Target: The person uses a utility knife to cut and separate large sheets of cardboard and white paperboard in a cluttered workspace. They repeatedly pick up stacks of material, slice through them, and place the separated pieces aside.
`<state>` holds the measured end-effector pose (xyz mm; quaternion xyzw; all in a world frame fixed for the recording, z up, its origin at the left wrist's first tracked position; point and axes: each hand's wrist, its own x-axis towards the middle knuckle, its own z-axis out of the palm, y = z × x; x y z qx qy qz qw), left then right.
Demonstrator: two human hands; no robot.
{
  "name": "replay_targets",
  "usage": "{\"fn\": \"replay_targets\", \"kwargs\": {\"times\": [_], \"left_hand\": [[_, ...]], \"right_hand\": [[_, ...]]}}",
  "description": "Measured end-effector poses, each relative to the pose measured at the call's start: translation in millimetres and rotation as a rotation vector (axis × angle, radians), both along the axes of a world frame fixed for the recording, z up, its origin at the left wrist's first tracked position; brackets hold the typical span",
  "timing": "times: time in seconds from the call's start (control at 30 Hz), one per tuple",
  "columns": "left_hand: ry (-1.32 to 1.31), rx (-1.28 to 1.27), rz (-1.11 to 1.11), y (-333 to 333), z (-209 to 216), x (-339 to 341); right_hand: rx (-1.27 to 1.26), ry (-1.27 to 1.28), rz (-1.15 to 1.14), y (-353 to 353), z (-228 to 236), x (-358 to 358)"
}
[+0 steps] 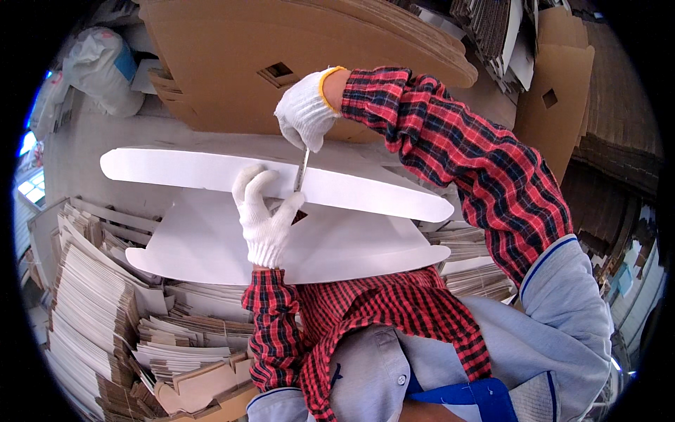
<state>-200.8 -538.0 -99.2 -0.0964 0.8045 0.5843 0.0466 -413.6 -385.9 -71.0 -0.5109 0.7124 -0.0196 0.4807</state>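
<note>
A folded white cardboard piece (190,167) with rounded ends spans the space in front of me. My left hand (261,218), in a white knit glove, rests on it with bent fingers over the upper panel and the thumb spread away from them. My right hand (308,112), gloved in white with a yellow cuff, is closed above the panel's far edge. Out of it comes a narrow metal strip with fine marks, like a measuring blade (302,169). This crosses the panel, and its lower end meets my left thumb. The right palm's contents are hidden.
Large brown cardboard sheets (211,49) with a diamond cut-out lie beyond my hands. Stacks of cut cardboard (91,302) fill the lower left, and others (474,271) stand at the right. A white plastic bag (105,74) sits at the far left.
</note>
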Motion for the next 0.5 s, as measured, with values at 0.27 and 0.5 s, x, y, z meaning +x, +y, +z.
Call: {"fn": "replay_targets", "kwargs": {"times": [0.27, 0.5], "left_hand": [[0.280, -0.188, -0.089, -10.9, -11.1, -2.5], [-0.004, -0.767, -0.045, 7.2, 59.7, -47.4]], "right_hand": [[-0.169, -0.199, -0.287, 29.9, 14.4, 7.7], [-0.548, 0.704, -0.948, 94.4, 52.9, 36.5]]}}
